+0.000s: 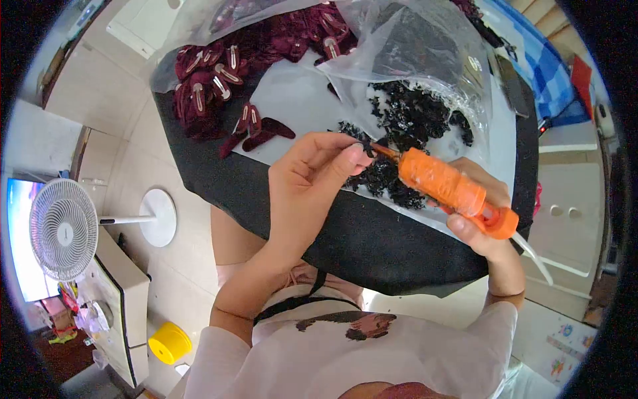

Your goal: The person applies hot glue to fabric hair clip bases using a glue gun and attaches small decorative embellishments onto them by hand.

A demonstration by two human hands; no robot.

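My right hand [478,193] is wrapped round an orange glue gun [442,179] with a white glue stick at its rear. The gun's nozzle points left and reaches the fingertips of my left hand [316,169]. Those fingertips are pinched on a small black piece [367,147], partly hidden by the fingers. Many small black pieces [419,116] are heaped beside and behind the nozzle, some in a clear plastic bag [359,40]. Dark red clip pieces with metal clips [199,96] are piled at the back left, and a few [266,133] lie nearer my left hand.
The table has a black cover [399,256] and a white sheet [286,86]. Blue checked cloth [551,73] lies at the back right. On the left are a white fan [64,229], a lit screen [23,246] and a yellow stool [170,342].
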